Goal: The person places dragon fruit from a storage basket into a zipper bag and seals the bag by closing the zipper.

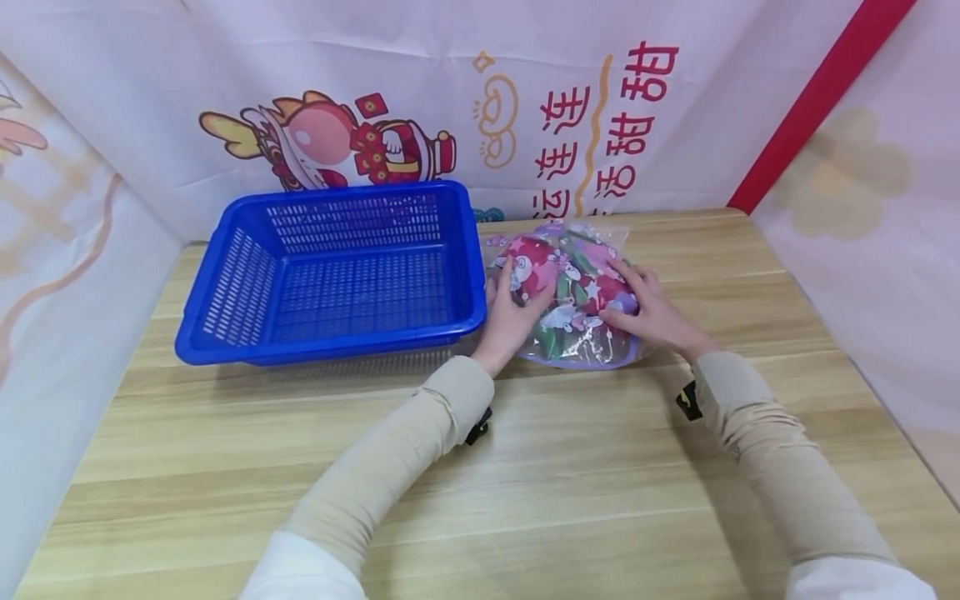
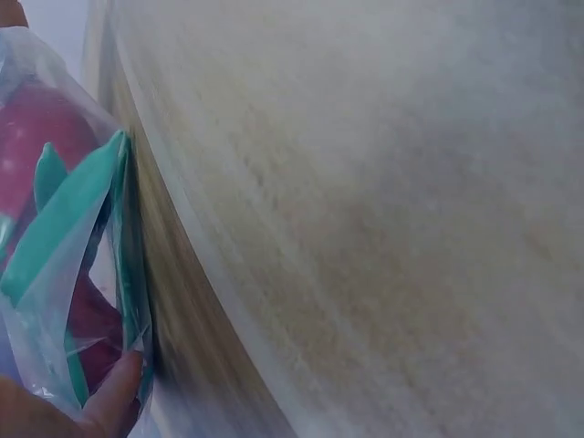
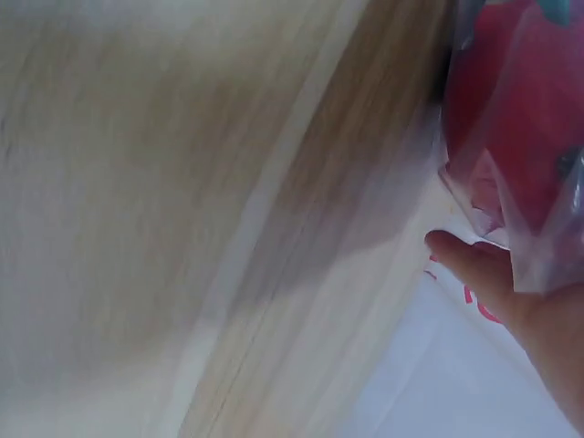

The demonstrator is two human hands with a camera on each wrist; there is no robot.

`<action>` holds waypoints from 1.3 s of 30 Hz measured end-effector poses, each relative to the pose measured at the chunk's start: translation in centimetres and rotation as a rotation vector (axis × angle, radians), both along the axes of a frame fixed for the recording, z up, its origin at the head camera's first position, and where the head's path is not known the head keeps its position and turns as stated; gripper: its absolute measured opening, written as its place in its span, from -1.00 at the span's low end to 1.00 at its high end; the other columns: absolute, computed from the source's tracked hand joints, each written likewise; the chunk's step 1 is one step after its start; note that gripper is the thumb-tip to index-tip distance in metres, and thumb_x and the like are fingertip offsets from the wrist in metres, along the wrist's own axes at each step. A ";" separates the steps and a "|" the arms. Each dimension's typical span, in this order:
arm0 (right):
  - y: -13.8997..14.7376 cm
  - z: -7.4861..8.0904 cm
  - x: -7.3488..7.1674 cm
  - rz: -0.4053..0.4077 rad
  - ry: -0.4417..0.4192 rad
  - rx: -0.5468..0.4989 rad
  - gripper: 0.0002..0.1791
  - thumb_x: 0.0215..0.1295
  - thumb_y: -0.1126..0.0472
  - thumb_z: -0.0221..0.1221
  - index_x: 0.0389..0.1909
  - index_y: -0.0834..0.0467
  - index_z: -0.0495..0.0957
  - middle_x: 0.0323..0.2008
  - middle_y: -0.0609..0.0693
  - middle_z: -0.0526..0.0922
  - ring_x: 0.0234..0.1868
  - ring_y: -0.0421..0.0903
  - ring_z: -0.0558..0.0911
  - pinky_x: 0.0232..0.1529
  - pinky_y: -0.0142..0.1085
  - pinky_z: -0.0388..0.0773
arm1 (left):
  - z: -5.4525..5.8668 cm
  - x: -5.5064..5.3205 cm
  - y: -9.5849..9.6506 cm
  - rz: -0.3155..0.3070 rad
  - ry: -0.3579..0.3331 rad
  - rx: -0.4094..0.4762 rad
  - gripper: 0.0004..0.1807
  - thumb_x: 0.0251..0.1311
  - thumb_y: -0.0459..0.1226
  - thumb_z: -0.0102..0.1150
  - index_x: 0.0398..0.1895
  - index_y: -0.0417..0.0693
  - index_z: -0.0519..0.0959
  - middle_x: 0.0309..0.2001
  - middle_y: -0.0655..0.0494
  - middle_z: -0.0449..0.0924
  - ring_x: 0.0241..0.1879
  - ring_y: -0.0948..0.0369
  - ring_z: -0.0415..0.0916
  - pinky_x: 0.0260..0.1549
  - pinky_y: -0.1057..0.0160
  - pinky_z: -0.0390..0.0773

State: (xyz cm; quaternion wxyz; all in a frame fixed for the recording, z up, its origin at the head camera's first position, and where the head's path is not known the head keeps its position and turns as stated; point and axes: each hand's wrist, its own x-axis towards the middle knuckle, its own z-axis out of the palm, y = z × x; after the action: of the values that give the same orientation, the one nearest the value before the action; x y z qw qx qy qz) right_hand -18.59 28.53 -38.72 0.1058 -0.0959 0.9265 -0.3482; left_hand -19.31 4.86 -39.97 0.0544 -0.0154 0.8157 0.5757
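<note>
A clear plastic bag (image 1: 573,333) with printed pink and white figures and a purple lower edge lies right of the blue basket. Red and green items show through its film; in the left wrist view a teal-green piece (image 2: 68,219) stands against dark red. My left hand (image 1: 513,321) grips the bag's left side, thumb and fingers spread over it. On the opposite side my right hand (image 1: 652,312) holds the bag, its index finger and thumb on the printed film. In the right wrist view a red item (image 3: 516,109) bulges under the plastic beside that hand.
The blue plastic basket (image 1: 345,343) with slotted walls stands at the back left, with nothing in it. Behind the wooden table (image 1: 555,492) hangs a printed white cloth (image 1: 420,50), and similar cloth encloses both sides.
</note>
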 end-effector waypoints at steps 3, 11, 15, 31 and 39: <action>-0.1 0.0 0.1 -0.023 0.002 -0.027 -0.01 0.20 0.01 0.19 0.52 -0.20 -0.23 0.38 0.40 -0.15 0.32 0.43 0.12 0.26 0.38 0.15 | 0.1 0.2 0.2 0.008 0.014 -0.032 -0.04 0.13 0.04 0.25 0.52 0.27 -0.07 0.52 -0.19 -0.20 0.52 -0.07 -0.20 0.45 -0.07 0.04; -0.5 -0.4 0.2 -0.059 0.090 -0.025 -0.05 0.17 0.08 0.24 0.51 -0.15 -0.09 0.31 0.43 0.00 0.23 0.40 0.25 0.22 0.33 0.28 | 0.2 1.0 1.0 0.063 0.056 -0.185 -0.07 0.12 0.11 0.22 0.49 0.46 -0.07 0.52 -0.17 -0.18 0.50 -0.10 -0.12 0.41 -0.10 0.11; -0.5 -0.5 0.0 -0.066 0.110 -0.012 -0.04 0.16 0.08 0.26 0.50 -0.14 -0.07 0.30 0.43 0.02 0.23 0.40 0.26 0.22 0.34 0.27 | 0.1 1.1 1.2 0.070 0.075 -0.160 -0.11 0.15 0.08 0.22 0.49 0.45 -0.05 0.52 -0.17 -0.17 0.48 -0.13 -0.05 0.39 -0.11 0.16; 0.8 -0.4 -0.3 -0.174 0.113 -0.145 -0.09 0.14 0.15 0.32 0.47 -0.02 0.06 0.30 0.38 0.06 0.22 0.30 0.25 0.29 0.26 0.19 | -0.3 0.9 2.8 -0.032 0.002 -0.045 0.11 0.00 0.17 0.32 0.51 0.43 -0.22 0.53 -0.23 -0.42 0.47 -0.24 -0.09 0.39 -0.18 0.11; 3.2 0.4 -0.9 -0.216 0.146 -0.123 -0.10 0.10 0.17 0.33 0.46 0.01 0.11 0.27 0.39 0.08 0.25 0.29 0.16 0.27 0.29 0.16 | -0.4 0.1 5.1 -0.055 0.000 -0.006 0.21 -0.08 0.11 0.42 0.51 0.34 -0.23 0.54 -0.15 -0.36 0.48 -0.13 -0.04 0.40 -0.05 0.16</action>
State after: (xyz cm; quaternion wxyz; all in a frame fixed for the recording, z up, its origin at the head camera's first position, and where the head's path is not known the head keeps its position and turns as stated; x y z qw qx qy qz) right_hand -19.53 31.69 -38.30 -0.0058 -0.0271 0.9136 -0.4056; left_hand -19.18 9.93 -40.38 0.0701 0.0068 0.8175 0.5716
